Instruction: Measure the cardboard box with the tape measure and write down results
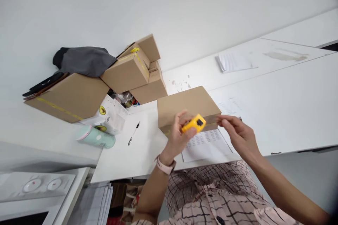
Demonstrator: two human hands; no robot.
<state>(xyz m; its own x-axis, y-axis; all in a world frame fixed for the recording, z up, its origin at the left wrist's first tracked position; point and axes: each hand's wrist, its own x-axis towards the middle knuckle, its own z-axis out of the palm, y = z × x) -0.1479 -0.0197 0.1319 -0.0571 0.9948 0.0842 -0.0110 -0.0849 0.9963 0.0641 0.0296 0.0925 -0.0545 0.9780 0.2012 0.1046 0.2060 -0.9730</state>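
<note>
My left hand (179, 132) is closed around a compact yellow tool (194, 123) with a dark window, which looks like a tape measure. It is held just above the front edge of a closed cardboard box (188, 103). At the box's right front corner, my right hand (239, 132) has thumb and fingertips pinched together; anything between them is too small to make out. Printed sheets (207, 146) lie on the table in front of the box, partly beneath it.
A pen (134, 133) lies left of the box. Further left are a mint-green bottle (96, 137), a white carton (113, 116) and stacked cardboard boxes (126, 72) with a dark cloth (86, 59) on top. Papers (233, 62) lie at the back of the white table (285, 102).
</note>
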